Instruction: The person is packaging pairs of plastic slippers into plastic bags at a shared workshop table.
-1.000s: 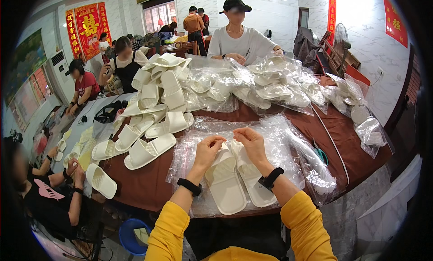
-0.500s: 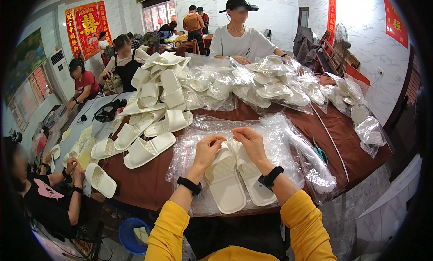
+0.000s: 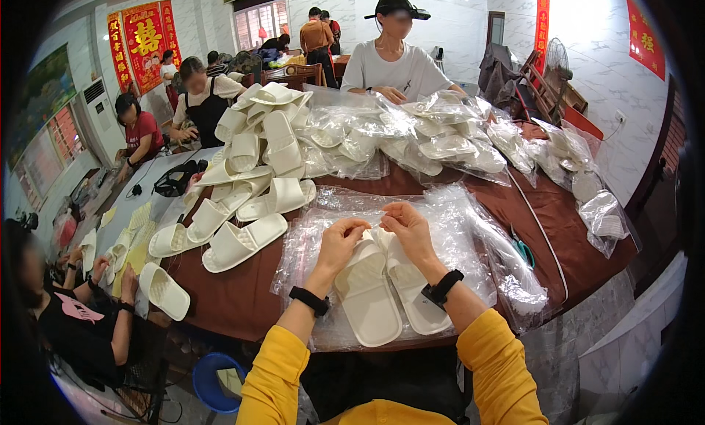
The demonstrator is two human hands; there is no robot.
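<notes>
**A:** What does the head view show in front of you?

**B:** You are seated at a tabletop (image 3: 242, 300) under a dark red cloth. A pair of white slippers (image 3: 385, 293) lies side by side on a stack of clear plastic bags (image 3: 455, 238), toes pointing away from you, just past your wrists.

**A:** And your hands?

**B:** Your left hand (image 3: 341, 241) rests on the toe end of the left slipper, fingers curled and pinched together. Your right hand (image 3: 407, 230) sits over the toe end of the right slipper, likewise curled. The fingertips of both hands meet at a thin edge of clear film between them; neither hand is spread. Whether you grip the film or the slipper straps beneath it, you cannot tell from here.

**A:** Which step does that look like?

**B:** It looks like the bagging step: pairing the slippers and finding the mouth of a bag. The move in hand seems to call for parting the film while the pair stays lined up.

**A:** What else is about?

**B:** To your left a heap of loose white slippers (image 3: 250, 168) covers the tabletop. Further back lie slippers already sealed in clear bags (image 3: 440, 139). A person in a white shirt (image 3: 393, 69) sits across from you; others work nearby.
</notes>
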